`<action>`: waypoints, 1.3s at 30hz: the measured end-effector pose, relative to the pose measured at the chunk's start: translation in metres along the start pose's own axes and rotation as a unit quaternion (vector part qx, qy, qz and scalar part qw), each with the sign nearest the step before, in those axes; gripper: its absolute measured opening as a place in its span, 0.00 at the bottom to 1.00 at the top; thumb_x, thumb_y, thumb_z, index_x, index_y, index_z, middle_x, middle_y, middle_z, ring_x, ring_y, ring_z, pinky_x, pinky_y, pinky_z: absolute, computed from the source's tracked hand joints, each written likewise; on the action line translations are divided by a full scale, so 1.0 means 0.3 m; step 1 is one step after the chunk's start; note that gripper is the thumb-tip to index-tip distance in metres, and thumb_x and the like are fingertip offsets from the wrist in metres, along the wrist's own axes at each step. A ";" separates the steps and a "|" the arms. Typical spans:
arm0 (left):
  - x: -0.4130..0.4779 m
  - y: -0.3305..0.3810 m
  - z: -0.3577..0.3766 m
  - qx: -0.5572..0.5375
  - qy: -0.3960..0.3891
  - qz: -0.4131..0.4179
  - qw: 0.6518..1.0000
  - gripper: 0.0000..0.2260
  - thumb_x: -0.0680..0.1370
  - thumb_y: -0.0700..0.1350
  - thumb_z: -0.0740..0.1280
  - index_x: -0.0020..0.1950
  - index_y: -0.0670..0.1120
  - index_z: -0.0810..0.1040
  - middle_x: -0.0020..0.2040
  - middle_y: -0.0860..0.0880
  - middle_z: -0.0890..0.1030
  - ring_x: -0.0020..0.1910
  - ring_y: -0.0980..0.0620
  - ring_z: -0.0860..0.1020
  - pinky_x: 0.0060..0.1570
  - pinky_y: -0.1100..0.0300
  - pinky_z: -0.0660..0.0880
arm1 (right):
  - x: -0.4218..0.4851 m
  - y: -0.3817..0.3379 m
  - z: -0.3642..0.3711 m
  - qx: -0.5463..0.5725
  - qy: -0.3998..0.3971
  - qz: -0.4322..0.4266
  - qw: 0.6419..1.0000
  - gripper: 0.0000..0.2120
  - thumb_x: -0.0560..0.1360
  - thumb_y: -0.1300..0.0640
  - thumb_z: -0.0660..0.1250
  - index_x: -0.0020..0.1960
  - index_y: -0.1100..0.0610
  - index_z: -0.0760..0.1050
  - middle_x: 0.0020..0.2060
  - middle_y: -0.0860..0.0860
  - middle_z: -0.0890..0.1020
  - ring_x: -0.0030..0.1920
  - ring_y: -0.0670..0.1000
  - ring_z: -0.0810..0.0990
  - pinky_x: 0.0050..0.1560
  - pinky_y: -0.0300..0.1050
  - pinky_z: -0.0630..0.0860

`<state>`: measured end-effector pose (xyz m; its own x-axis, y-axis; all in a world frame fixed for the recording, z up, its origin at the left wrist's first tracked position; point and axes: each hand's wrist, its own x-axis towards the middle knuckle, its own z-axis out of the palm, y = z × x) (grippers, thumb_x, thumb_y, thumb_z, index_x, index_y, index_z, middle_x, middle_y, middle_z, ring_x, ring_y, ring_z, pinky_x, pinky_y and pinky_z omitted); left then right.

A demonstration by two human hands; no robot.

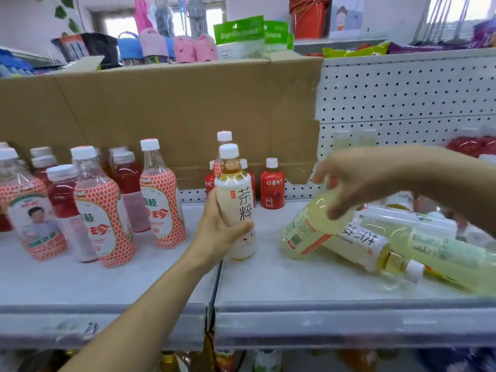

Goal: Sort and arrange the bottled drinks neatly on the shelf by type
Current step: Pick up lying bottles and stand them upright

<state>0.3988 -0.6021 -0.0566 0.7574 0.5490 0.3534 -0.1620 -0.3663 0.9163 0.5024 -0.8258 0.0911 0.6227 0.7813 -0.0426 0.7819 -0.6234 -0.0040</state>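
Observation:
My left hand [218,230] grips an upright tea bottle with a white label and white cap [236,200], standing on the grey shelf [268,288] near its middle. My right hand [349,183] reaches over a tilted pale yellow bottle [308,226], fingers curled on its upper part. That bottle leans on a heap of lying bottles: another white-labelled tea bottle [370,251] and pale green-yellow ones [442,251]. Several orange-patterned bottles [161,200] and red-drink bottles [67,205] stand at the left. Small red bottles [272,186] stand at the back.
A cardboard sheet [161,108] lines the shelf's back on the left, white pegboard [402,98] on the right. Red packs [472,146] lie at the far right. Goods fill the top of the unit. More bottles show on the lower shelf [265,359].

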 end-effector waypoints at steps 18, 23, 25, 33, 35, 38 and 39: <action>0.000 0.001 -0.042 0.096 0.079 -0.020 0.992 0.37 0.73 0.42 0.76 0.76 0.53 0.60 0.67 0.52 0.72 0.64 0.54 0.74 0.64 0.47 0.75 | 0.306 -0.148 0.068 0.209 0.154 -0.091 0.961 0.27 0.75 0.51 0.72 0.70 0.52 0.66 0.62 0.53 0.76 0.54 0.51 0.78 0.55 0.49 0.78; -0.117 0.081 0.089 0.220 0.261 0.194 0.920 0.33 0.75 0.39 0.73 0.76 0.47 0.60 0.71 0.49 0.63 0.70 0.56 0.61 0.73 0.59 0.62 | 0.171 0.016 0.128 0.283 0.161 -0.052 0.944 0.37 0.78 0.42 0.66 0.80 0.51 0.53 0.63 0.48 0.73 0.59 0.48 0.74 0.58 0.45 0.71; -0.159 0.122 0.180 0.228 0.177 0.282 0.915 0.29 0.75 0.36 0.72 0.73 0.48 0.66 0.68 0.51 0.66 0.69 0.55 0.65 0.71 0.61 0.64 | 0.085 0.130 0.180 0.267 0.168 -0.027 0.949 0.27 0.78 0.43 0.65 0.73 0.52 0.67 0.54 0.46 0.78 0.51 0.46 0.78 0.51 0.44 0.75; -0.055 0.096 0.461 0.353 -0.187 0.202 0.894 0.31 0.76 0.32 0.64 0.77 0.49 0.64 0.76 0.51 0.66 0.75 0.52 0.63 0.72 0.67 0.55 | -0.203 0.292 0.419 0.007 0.109 0.032 0.993 0.29 0.74 0.40 0.68 0.71 0.45 0.63 0.61 0.47 0.76 0.56 0.50 0.78 0.54 0.51 0.77; -0.024 0.089 0.490 0.395 -0.224 0.191 0.870 0.34 0.74 0.30 0.63 0.78 0.48 0.62 0.77 0.50 0.64 0.76 0.50 0.61 0.70 0.69 0.53 | -0.215 0.292 0.460 -0.023 0.118 0.011 0.993 0.31 0.77 0.47 0.65 0.75 0.47 0.54 0.63 0.50 0.75 0.57 0.55 0.79 0.53 0.53 0.78; 0.008 0.080 0.518 0.442 -0.221 0.199 0.846 0.33 0.74 0.38 0.70 0.77 0.51 0.64 0.75 0.51 0.66 0.73 0.50 0.64 0.69 0.60 0.59 | -0.211 0.303 0.455 0.019 0.142 0.000 0.990 0.27 0.77 0.48 0.64 0.73 0.49 0.58 0.60 0.51 0.78 0.54 0.55 0.80 0.52 0.52 0.77; 0.014 0.079 0.522 0.442 -0.206 0.197 0.851 0.33 0.73 0.43 0.73 0.76 0.52 0.65 0.74 0.52 0.68 0.71 0.50 0.66 0.67 0.59 0.61 | -0.210 0.302 0.436 0.049 0.159 -0.006 0.986 0.24 0.77 0.47 0.64 0.70 0.50 0.62 0.57 0.50 0.80 0.52 0.54 0.80 0.51 0.52 0.77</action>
<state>0.4972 -0.7263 -0.0628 0.9411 0.0105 0.3379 -0.0530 -0.9826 0.1782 0.5302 -0.9354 -0.0373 0.6038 0.7487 0.2737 0.7921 -0.6021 -0.1005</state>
